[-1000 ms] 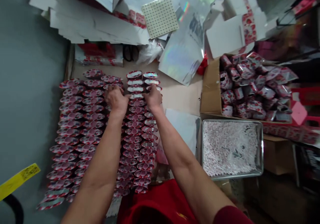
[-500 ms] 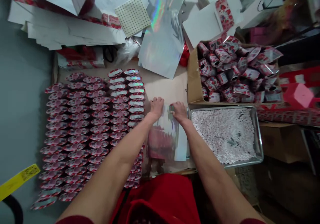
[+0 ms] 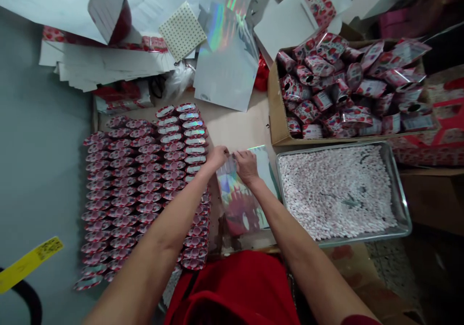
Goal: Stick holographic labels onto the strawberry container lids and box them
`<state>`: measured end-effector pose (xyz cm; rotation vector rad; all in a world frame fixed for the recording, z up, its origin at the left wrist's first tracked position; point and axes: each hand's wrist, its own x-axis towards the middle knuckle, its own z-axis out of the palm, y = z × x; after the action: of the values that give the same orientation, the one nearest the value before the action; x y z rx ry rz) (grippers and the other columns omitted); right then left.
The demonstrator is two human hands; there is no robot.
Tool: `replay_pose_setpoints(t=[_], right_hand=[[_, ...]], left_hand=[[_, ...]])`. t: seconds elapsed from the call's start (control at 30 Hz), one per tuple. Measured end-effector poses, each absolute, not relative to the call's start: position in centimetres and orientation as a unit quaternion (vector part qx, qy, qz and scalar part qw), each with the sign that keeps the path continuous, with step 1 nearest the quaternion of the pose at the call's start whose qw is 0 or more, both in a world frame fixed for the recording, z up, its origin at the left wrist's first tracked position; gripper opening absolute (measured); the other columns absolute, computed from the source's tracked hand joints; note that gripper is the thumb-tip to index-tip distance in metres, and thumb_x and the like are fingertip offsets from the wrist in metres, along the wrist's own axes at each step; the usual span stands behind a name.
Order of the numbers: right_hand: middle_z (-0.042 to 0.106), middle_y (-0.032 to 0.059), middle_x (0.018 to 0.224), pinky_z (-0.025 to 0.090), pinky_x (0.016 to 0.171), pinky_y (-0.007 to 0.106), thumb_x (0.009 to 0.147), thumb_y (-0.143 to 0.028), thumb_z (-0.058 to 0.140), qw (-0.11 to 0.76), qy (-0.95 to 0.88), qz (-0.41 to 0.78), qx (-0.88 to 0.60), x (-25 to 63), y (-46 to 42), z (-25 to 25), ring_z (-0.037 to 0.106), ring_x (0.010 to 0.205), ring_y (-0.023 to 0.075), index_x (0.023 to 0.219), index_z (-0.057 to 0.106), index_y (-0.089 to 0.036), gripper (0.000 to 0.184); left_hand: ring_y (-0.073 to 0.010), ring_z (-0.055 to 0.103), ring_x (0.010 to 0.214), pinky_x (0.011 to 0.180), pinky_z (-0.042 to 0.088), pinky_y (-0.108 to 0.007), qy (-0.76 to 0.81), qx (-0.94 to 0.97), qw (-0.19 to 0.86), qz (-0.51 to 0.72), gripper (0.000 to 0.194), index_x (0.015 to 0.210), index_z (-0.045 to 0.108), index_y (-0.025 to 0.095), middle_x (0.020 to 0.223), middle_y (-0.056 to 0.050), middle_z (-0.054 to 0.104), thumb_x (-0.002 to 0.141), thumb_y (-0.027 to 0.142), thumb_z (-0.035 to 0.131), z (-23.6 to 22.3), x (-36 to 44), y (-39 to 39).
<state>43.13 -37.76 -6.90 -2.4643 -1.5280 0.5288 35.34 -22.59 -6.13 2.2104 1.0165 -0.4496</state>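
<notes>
On the table in front of me lies a shiny, rainbow-reflecting film sheet (image 3: pixel 235 202) with a whitish sheet (image 3: pixel 267 173) partly under its right side. My left hand (image 3: pixel 218 157) is closed at the film's upper left corner, its fingertips pinched together. Close beside it, my right hand (image 3: pixel 247 165) is curled over the film's upper edge, thumb and fingers drawn together. The fingertips nearly meet, and what exactly lies between them is hard to make out. Left of my hands stand rows of red-and-pink printed packs (image 3: pixel 148 185), their oval ends facing up.
A metal tray (image 3: pixel 405 214) of small pale pieces lies to the right. Behind it, a cardboard box (image 3: pixel 277 107) holds strawberry-printed packs. At the back are a large silvery sheet (image 3: pixel 224 78), a dotted sticker sheet (image 3: pixel 182 31) and stacked white cards (image 3: pixel 108 64).
My right hand has moved left along the film's upper edge, close to my left hand. The left hand has shifted slightly left. The camera view has also shifted.
</notes>
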Motion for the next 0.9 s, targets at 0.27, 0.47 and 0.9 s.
replay_pose_setpoints(t=[0.27,0.47,0.9], right_hand=[[0.053,0.0148,0.156,0.029,0.115,0.043,0.103,-0.022,0.045,0.121,-0.546,0.195,-0.806,40.6,-42.0,-6.8,0.041,0.144,0.0296,0.154,0.050,-0.018,0.052],[0.072,0.0124,0.114,0.037,0.101,0.042,0.098,-0.030,0.057,0.147,-0.486,0.186,-0.841,41.1,-42.8,-4.3,0.056,0.114,0.0299,0.115,0.073,-0.023,0.025],[0.054,-0.0049,0.064,0.038,0.058,0.027,0.077,-0.054,0.078,0.536,-0.125,0.385,-0.741,40.7,-42.2,6.0,0.044,0.059,0.0140,0.079,0.068,-0.023,0.032]], left_hand=[[-0.0207,0.069,0.091,0.075,0.046,-0.027,0.413,0.837,0.322,-0.161,0.018,0.094,0.079,0.021,0.099,-0.009,0.079,0.089,0.023,0.062,-4.9,35.6,-22.9],[-0.0249,0.069,0.100,0.081,0.046,-0.031,0.407,0.842,0.316,-0.157,0.021,0.103,0.077,0.022,0.106,-0.011,0.078,0.092,0.024,0.060,-4.3,35.5,-23.2],[-0.0246,0.072,0.091,0.084,0.057,-0.037,0.485,0.551,0.668,0.121,0.048,0.093,0.073,0.016,0.095,-0.012,0.075,0.092,0.063,0.063,-1.0,29.2,-28.0]])
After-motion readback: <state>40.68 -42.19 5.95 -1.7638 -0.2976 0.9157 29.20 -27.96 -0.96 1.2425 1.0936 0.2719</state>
